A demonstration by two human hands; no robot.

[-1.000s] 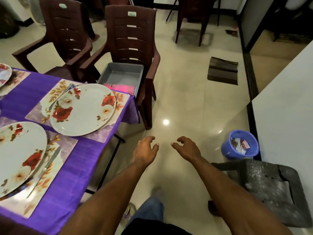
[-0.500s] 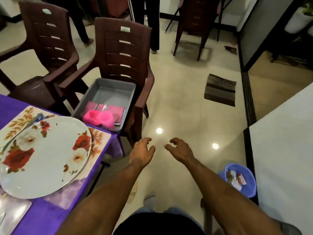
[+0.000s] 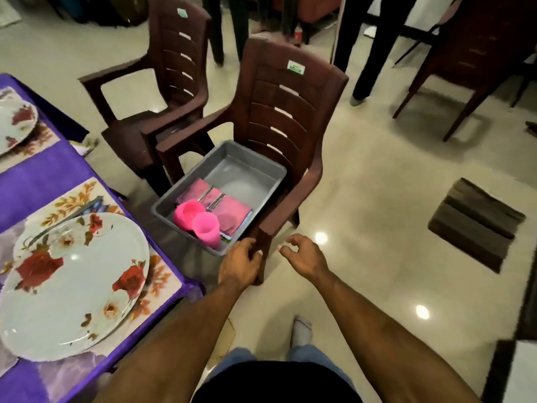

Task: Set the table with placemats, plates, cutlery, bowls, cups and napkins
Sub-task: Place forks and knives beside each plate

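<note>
The surface (image 3: 43, 181), draped in purple cloth, fills the lower left of the frame, and well right of it a pale tiled floor (image 3: 377, 199) runs to the right edge. At centre stands a dark brown plastic chair (image 3: 284, 112) with a slatted back; a small green-and-white label (image 3: 296, 67) sits at the top of that back, its writing too blurred to read. A second chair of the same kind (image 3: 174, 68) stands at upper left, with a pale green sticker near its top, also unreadable. On the surface a large white plate with red roses (image 3: 72, 283) lies on a floral placemat (image 3: 162, 277), and cutlery (image 3: 66, 221) shows beside the plate's upper rim. Another rose plate (image 3: 14, 120) sits at the far left edge on its own mat. A grey tray (image 3: 270, 181) rests on the centre chair's seat, holding pink napkins (image 3: 232, 210) with spoons or forks (image 3: 213, 200) lying on them, and two pink cups (image 3: 197, 219) touching each other at the tray's near end. Below the tray, the left hand (image 3: 239, 266) hangs just before the chair's front leg with loosely curled fingers, its grip holding nothing I can make out. The right hand (image 3: 303, 257), just beside it, has its fingers loosely bent and apart, its grip empty.
</note>
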